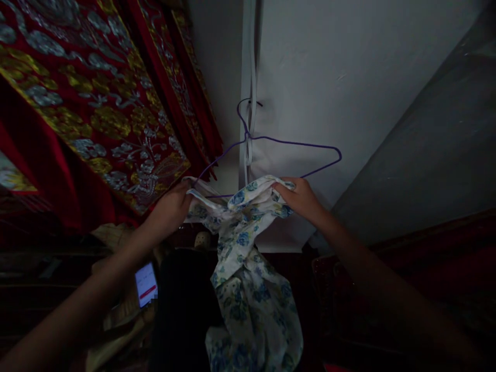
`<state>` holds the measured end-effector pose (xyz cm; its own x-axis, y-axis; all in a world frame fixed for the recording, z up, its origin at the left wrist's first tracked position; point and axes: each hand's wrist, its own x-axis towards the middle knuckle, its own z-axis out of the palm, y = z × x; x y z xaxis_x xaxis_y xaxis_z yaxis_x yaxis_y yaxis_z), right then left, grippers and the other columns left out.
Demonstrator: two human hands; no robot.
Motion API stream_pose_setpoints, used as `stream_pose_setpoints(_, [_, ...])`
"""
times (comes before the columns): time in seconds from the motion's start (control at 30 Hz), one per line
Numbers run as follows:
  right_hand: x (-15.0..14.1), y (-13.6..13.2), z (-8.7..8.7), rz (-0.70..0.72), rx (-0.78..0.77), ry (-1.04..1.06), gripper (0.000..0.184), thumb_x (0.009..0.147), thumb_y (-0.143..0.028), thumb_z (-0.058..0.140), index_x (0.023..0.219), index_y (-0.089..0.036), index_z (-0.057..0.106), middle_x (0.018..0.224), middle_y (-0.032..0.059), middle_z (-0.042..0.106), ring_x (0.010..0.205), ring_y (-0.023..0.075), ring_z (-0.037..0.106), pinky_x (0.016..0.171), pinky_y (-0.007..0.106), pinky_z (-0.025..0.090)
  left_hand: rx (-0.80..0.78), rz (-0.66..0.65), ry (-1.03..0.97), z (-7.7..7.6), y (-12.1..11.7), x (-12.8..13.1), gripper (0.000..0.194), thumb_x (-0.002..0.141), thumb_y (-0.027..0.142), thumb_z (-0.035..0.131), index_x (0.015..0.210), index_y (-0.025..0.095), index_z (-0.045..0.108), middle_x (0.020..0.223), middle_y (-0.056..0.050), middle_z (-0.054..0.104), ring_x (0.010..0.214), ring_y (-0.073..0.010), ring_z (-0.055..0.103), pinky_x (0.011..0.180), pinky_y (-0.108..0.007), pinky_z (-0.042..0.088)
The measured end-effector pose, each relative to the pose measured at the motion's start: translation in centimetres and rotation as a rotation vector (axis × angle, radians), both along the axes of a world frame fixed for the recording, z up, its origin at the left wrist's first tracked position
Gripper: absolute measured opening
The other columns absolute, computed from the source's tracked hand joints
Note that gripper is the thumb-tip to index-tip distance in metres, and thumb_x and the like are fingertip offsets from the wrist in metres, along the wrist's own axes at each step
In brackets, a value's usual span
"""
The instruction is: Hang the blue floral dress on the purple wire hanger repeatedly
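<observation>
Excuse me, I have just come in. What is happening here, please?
A person is handling a white garment with blue flowers, with both bare hands. The left hand and the right hand each grip its upper edge, spread apart, and the rest hangs down in folds. The purple hanger is right behind that edge, its hook up by the wall. Whether the garment is already on the hanger, I cannot tell. A lit phone lies lower down, on the left.
</observation>
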<state>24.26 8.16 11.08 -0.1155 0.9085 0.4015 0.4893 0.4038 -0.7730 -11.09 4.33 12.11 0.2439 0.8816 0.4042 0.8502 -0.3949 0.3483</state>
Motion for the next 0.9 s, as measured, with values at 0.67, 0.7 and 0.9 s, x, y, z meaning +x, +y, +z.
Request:
stream_pose_setpoints(0.67, [6.1,-1.6,5.1,-0.498,0.159,-0.232,0.046,0.076,-0.032,0.067,0.116,-0.01,0.072,0.12,0.02,0.072,0.102,0.0332,0.07,0.089,0.044,0.054,0.355,-0.145,-0.049,5.6,7.4,2.1,0.036,0.087,0.012,0.043,0.11,0.012,0.071,0.106,-0.012,0.07,0.101,-0.0261,0.065,0.095,-0.041,0.052])
stream_pose_setpoints(0.7, [7.1,-1.6,5.8,-0.46,0.035,-0.296,0.034,0.075,-0.035,0.069,0.097,-0.009,0.075,0.102,0.0184,0.076,0.095,0.0341,0.071,0.084,0.044,0.055,0.347,-0.145,-0.063,5.7,7.5,1.9,0.034,0.088,0.013,0.043,0.109,0.014,0.071,0.107,-0.011,0.069,0.102,-0.0256,0.065,0.095,-0.04,0.051])
stream_pose_setpoints(0.9, [7.5,-2.4,7.5,-0.042,-0.262,0.26,0.046,0.076,-0.062,0.07,0.087,-0.017,0.07,0.083,0.0131,0.075,0.078,0.0291,0.071,0.067,0.04,0.056,0.324,0.096,-0.262,5.4,9.0,1.5,0.023,0.095,0.03,0.048,0.104,0.018,0.066,0.108,-0.012,0.07,0.103,-0.0262,0.063,0.097,-0.039,0.049])
